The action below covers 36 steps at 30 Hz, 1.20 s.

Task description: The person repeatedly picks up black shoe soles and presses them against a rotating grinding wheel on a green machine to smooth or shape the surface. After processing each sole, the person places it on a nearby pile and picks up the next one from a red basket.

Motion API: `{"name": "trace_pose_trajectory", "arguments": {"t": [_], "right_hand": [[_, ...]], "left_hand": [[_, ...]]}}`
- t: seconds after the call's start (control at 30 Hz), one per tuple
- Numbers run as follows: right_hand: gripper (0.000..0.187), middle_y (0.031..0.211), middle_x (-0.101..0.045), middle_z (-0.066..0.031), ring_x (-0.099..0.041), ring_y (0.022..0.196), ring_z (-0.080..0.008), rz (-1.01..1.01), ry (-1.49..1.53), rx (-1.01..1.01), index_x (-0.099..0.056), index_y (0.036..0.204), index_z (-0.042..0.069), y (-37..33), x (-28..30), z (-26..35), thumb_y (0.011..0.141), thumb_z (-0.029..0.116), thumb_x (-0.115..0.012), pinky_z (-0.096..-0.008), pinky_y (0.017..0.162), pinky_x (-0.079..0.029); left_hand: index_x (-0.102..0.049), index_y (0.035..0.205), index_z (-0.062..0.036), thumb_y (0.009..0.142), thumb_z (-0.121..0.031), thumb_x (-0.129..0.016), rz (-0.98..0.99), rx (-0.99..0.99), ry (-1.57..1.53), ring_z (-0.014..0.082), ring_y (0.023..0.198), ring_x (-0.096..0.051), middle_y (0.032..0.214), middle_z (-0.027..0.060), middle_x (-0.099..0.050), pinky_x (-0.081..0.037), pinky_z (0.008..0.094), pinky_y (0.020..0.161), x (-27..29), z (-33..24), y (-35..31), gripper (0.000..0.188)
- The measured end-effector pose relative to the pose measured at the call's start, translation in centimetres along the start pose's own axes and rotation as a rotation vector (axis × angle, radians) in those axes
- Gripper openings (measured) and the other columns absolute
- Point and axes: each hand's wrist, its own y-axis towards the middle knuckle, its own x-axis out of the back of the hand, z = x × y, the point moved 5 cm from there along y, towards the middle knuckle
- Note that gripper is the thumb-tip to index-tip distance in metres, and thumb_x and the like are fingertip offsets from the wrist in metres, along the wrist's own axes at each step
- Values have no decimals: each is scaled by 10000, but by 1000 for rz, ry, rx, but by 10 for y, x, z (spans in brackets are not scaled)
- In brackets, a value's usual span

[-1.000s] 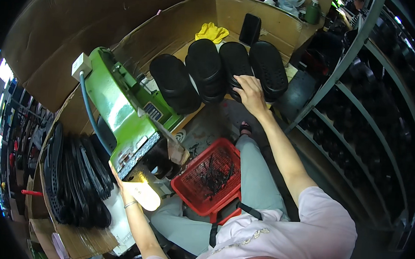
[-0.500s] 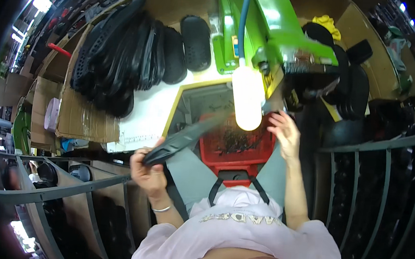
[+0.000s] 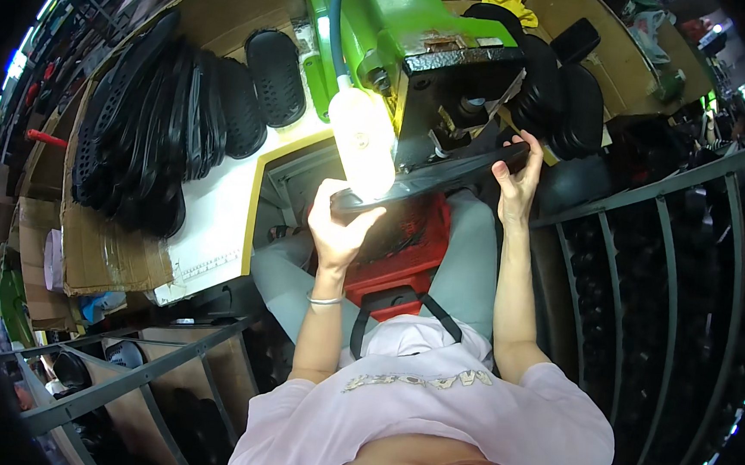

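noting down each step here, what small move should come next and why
Probably edge the long black piece toward the dark head of the green machine: the left hand holds one end, the right hand is at the other, and it stretches along the person's side of that head, near the lit lamp.

A sole [image 3: 446, 173] spans from left hand [image 3: 338, 227] to right hand [image 3: 520, 178], before the machine [image 3: 397, 10], above the basket [image 3: 391, 274]. Soles pile [image 3: 151, 122] lies left, cloth [image 3: 511, 6] behind right.
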Motion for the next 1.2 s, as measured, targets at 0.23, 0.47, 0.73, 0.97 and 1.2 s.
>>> {"name": "trace_pose_trajectory", "arguments": {"t": [0.23,0.47,0.73,0.97,1.2], "right_hand": [[936,1265,-473,-104,-493,1143,-200,36,-10,45,-422,1384,45,-5,-28,-7,661,373,-918,-314,961,-449],[956,1264,-461,-84,-503,1150,-186,88,-51,47,-445,1361,-8,-28,-63,-23,638,412,-908,-332,982,-439],[880,1301,-551,-180,-556,1181,-313,50,-266,280,-534,1280,-28,-56,-104,-3,573,308,-938,-393,981,-461],[753,1086,-686,-177,-673,968,-337,-45,-557,517,-631,1118,-29,-74,-115,5,522,300,-952,-406,841,-552],[555,1086,-693,-193,-678,965,-297,-39,-558,553,-678,1037,-52,-74,-113,10,589,170,-920,-388,839,-549]], "left_hand": [[-597,1031,-9,622,41,-857,-63,-90,184,180,900,-648,957,79,-645,-522,306,833,31,-7,-10,487],[-578,1098,-4,653,77,-832,-101,-69,143,162,920,-598,1019,61,-557,-501,282,845,86,-7,-19,519],[-591,1112,-13,687,3,-855,-134,50,56,167,937,-597,1060,56,-572,-495,307,901,155,45,-41,501],[-671,914,1,686,-89,-843,252,53,753,229,798,-679,855,133,-668,-531,315,728,86,51,-7,300],[-673,1002,-12,729,-74,-818,184,-209,530,214,836,-667,899,105,-690,-525,315,793,-23,26,5,315]]}}
